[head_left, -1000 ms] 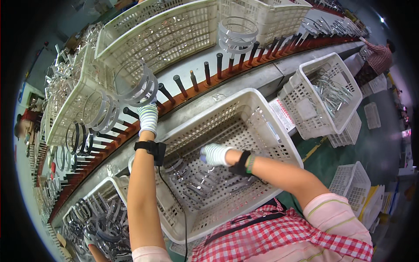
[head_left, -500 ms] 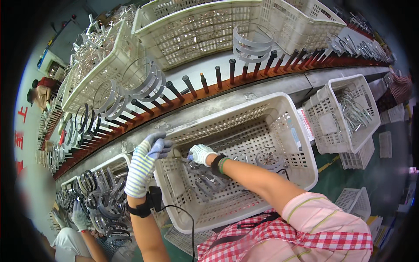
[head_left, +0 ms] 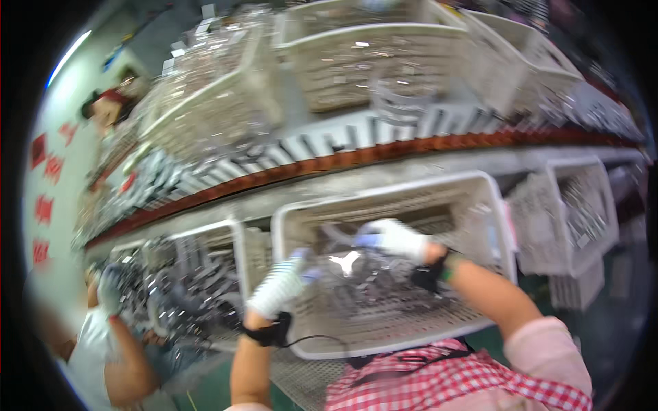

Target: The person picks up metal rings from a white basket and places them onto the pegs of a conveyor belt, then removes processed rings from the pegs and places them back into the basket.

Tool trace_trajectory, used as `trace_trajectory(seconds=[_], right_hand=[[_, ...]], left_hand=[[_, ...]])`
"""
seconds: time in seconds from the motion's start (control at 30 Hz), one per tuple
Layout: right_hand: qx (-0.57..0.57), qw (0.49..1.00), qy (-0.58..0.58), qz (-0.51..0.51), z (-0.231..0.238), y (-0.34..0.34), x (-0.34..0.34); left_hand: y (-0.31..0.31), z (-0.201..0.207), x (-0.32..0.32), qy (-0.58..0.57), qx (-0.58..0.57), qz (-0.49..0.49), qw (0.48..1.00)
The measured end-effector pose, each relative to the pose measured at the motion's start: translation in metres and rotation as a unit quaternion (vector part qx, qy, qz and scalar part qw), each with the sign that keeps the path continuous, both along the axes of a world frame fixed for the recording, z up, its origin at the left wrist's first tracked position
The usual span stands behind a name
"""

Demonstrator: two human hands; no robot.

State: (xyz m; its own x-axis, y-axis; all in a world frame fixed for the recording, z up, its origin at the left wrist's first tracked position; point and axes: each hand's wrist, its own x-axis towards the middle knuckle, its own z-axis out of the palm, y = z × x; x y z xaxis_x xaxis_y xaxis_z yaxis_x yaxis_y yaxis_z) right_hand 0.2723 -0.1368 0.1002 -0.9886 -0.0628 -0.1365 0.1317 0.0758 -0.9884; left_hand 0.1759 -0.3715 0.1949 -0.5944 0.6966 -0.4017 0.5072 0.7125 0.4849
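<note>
My right hand [head_left: 396, 240], in a striped glove with bluish fingertips, reaches into the large white plastic basket [head_left: 504, 236] in front of me. Its fingers are closed, and a grey curved metal band [head_left: 336, 236] shows at their tips, smeared by motion. Lower in the basket lie several shiny metal pieces [head_left: 363, 288], too blurred to make out. Over the basket's left rim is my left hand [head_left: 279, 284], gloved the same way, fingers apart and with nothing visible in them.
Beyond the basket runs a red-brown rail [head_left: 329, 163] with several dark upright pegs. White crates [head_left: 377, 65] of metal parts stand behind it. At left, a basket of dark metal bands [head_left: 199, 281] adjoins a co-worker's gloved hand [head_left: 108, 291]. Another white basket [head_left: 558, 219] stands at right.
The view has shifted and blurred. My left hand has dropped from above the basket's left corner to its left rim. My right hand stays inside, with a curved band now showing at its fingers.
</note>
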Motion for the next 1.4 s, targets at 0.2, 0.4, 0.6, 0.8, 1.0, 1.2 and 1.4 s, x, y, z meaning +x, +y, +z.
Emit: trace_trajectory(seconds=[0.2, 0.4, 0.6, 0.8, 1.0, 1.2, 1.4], right_hand=[[-0.077, 0.984, -0.125, -0.104, 0.066, -0.023, 0.067], [0.169, 0.978, 0.079, -0.091, -0.004, 0.074, 0.09], [0.534, 0.831, -0.126, 0.092, -0.067, 0.091, 0.07], [0.531, 0.83, -0.035, 0.167, -0.12, 0.042, 0.03], [0.6, 0.76, -0.109, 0.225, -0.097, 0.025, 0.03], [0.509, 0.827, 0.173, 0.164, -0.139, -0.061, 0.025], [0.559, 0.789, 0.131, 0.221, -0.132, -0.114, 0.018]], left_hand=[[-0.023, -0.044, 0.02, -0.086, -0.009, -0.122, 0.989], [0.059, -0.065, 0.014, 0.011, 0.06, -0.137, 0.989], [0.082, -0.117, -0.019, 0.018, -0.008, -0.085, 0.996], [0.074, -0.144, -0.009, -0.003, -0.029, -0.136, 0.99], [0.044, -0.135, 0.014, -0.033, -0.018, -0.135, 0.99], [0.056, -0.104, 0.008, 0.066, -0.064, -0.166, 0.982], [0.016, -0.079, 0.012, 0.025, 0.107, -0.084, 0.99]])
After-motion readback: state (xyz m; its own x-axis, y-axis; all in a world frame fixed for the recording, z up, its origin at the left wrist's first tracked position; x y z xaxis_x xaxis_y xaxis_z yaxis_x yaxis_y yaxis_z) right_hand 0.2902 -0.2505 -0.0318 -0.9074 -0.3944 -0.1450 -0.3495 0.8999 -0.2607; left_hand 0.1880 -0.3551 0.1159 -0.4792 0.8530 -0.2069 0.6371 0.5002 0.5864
